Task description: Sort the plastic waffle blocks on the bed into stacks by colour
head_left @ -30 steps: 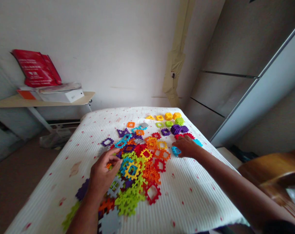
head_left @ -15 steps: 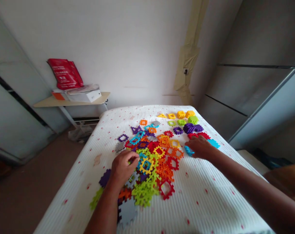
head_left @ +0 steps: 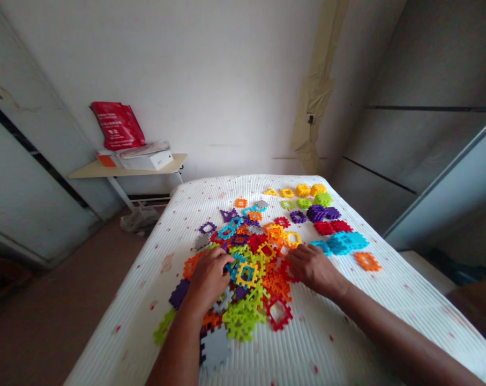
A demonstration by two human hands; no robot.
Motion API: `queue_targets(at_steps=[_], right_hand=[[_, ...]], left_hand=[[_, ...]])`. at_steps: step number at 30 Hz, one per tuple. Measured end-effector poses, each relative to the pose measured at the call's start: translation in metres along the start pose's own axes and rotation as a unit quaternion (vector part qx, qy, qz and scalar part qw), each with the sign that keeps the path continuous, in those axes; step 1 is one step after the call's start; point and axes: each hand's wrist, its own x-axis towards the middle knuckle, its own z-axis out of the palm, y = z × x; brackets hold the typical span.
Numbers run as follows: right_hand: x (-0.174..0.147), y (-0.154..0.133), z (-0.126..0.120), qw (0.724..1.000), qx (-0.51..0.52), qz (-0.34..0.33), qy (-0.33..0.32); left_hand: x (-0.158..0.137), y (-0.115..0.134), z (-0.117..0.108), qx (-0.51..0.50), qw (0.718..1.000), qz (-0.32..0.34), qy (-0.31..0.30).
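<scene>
A pale wall (head_left: 226,80) striped with tan tape (head_left: 307,134) stands behind a small side table (head_left: 88,170) and brown floor (head_left: 77,284).

Bare bedspread (head_left: 323,321) right of the jumbled pile (head_left: 241,293), blue stack (head_left: 345,242) farther off, gap between possibly narrow.

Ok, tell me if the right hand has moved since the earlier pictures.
Yes: against the purple stack, the right hand has moved left and closer to the camera, to the right edge of the heap.

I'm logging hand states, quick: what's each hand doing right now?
Left hand: curled over multicoloured, notched, mostly square plastic pieces; grip cannot be told.
Right hand: bent down at those pieces' right side; grip cannot be told.
</scene>
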Motion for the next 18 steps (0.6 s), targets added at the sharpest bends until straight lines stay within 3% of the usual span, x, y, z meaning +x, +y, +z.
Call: queue_targets(at_steps=[6, 18], right_hand=[[-0.004, -0.005, 0.024, 0.997, 0.044, -0.014, 0.069], [-0.006, -0.004, 0.031, 0.992, 0.065, -0.007, 0.112]], left_hand=[[0.000, 0.003, -0.001, 0.002, 1.000, -0.005, -0.010], [0.002, 0.006, 0.004, 0.006, 1.000, -0.004, 0.000]])
